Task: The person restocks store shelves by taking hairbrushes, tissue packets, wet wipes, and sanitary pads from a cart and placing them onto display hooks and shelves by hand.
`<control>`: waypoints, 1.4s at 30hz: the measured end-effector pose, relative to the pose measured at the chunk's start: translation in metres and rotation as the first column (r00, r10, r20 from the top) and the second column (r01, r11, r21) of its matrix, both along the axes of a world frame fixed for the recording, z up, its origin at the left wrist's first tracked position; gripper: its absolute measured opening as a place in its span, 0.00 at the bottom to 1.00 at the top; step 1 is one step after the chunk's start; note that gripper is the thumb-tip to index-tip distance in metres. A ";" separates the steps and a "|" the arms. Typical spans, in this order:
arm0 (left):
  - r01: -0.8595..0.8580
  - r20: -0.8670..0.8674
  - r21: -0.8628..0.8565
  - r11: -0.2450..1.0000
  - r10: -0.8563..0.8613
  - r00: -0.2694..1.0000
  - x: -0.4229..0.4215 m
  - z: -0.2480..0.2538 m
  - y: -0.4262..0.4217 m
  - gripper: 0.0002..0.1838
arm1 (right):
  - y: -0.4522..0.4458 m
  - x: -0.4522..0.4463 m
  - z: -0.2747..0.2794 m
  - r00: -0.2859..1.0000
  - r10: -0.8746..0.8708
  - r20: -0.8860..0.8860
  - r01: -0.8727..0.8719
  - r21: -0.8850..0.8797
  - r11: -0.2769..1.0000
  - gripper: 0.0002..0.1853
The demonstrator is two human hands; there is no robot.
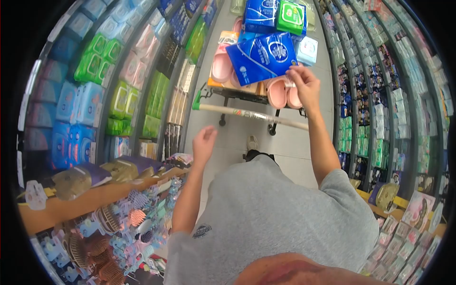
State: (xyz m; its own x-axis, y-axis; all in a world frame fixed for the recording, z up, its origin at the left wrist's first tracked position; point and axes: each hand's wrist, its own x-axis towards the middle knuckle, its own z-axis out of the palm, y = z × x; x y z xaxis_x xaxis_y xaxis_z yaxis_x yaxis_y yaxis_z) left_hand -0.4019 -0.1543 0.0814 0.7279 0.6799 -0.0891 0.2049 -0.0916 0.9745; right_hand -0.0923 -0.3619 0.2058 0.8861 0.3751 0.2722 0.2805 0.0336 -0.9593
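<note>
My right hand [304,83] pinches the right corner of a blue tissue pack [261,59], which lies tilted over the goods on a cart. Under and beside the pack are pink clogs [222,66]; another pair of pink clogs [283,92] sits by my right wrist. Behind it, more blue packs [260,15] and a green wipes pack [290,17] are piled up. My left hand [204,142] hangs in the air near the cart's handle bar [237,112], touching nothing, its fingers loosely curled and slightly apart.
Shelves of wipes and tissue packs [88,102] line the left side. On the right stand shelves of small packaged goods [370,85]. Hairbrushes [109,221] hang close on my left, below a wooden ledge [85,202]. Pale floor tiles [289,156] run between the shelves.
</note>
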 end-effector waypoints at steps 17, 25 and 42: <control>0.025 0.277 0.626 0.779 -0.252 0.927 0.340 0.188 0.000 0.17 | 0.048 0.208 0.077 0.966 0.021 0.257 -0.032 0.040 0.999 0.19; 0.177 0.079 0.721 0.670 -0.333 0.940 0.376 0.181 0.013 0.24 | 0.062 0.228 0.066 0.901 -0.089 0.424 0.119 -0.043 0.992 0.20; 0.147 0.082 0.772 0.618 -0.326 0.942 0.391 0.171 0.019 0.16 | 0.075 0.226 0.058 0.931 -0.013 0.365 0.003 0.027 1.000 0.19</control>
